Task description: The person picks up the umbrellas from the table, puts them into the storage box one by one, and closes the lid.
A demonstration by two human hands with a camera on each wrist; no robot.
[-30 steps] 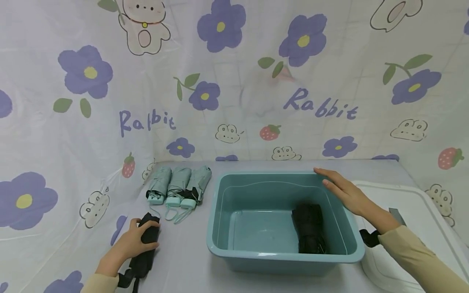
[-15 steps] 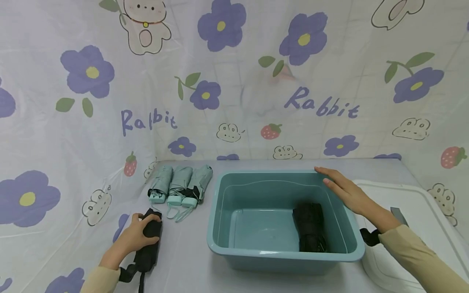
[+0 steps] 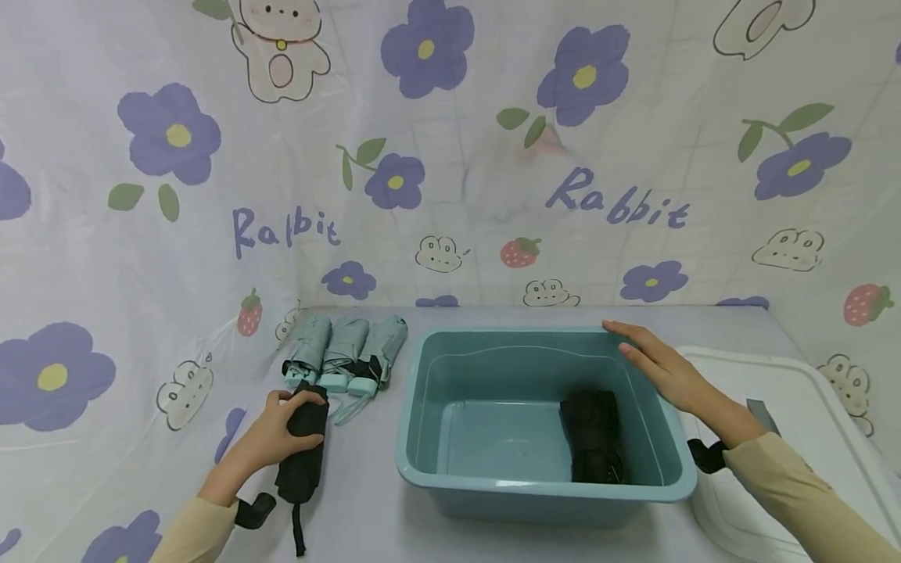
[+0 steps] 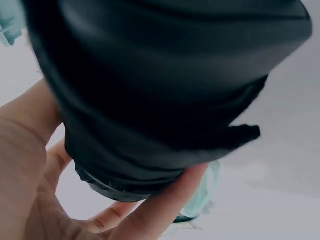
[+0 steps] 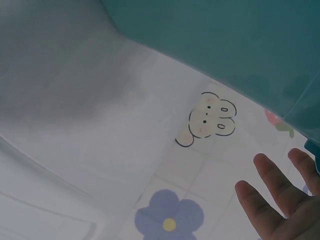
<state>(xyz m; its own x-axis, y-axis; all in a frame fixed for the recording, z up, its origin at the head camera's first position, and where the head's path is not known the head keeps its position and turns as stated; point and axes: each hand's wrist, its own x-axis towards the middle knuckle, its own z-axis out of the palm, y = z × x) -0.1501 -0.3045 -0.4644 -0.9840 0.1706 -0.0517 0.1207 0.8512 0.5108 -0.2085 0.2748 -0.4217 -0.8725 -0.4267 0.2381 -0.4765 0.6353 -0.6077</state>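
Note:
My left hand (image 3: 278,432) grips a folded black umbrella (image 3: 304,461), thumb on one side and fingers on the other. Its strap dangles toward the front. In the left wrist view the dark umbrella (image 4: 150,100) fills much of the picture, with the fingers (image 4: 160,210) curled round its far end. Just beyond it lie three folded pale green umbrellas (image 3: 345,348) side by side. My right hand (image 3: 665,371) rests with straight fingers on the right back rim of a teal storage bin (image 3: 542,491). Inside the bin, at its right, lies a black folded umbrella (image 3: 594,438).
A white lid (image 3: 809,438) lies to the right of the bin, partly under the right forearm. Behind the table (image 3: 359,500) hangs a white cloth (image 3: 479,156) printed with purple flowers and rabbits.
My left hand has moved away from me and slightly right with the black umbrella, whose top now overlaps the green umbrellas' handles in the head view. The right hand has stayed on the rim.

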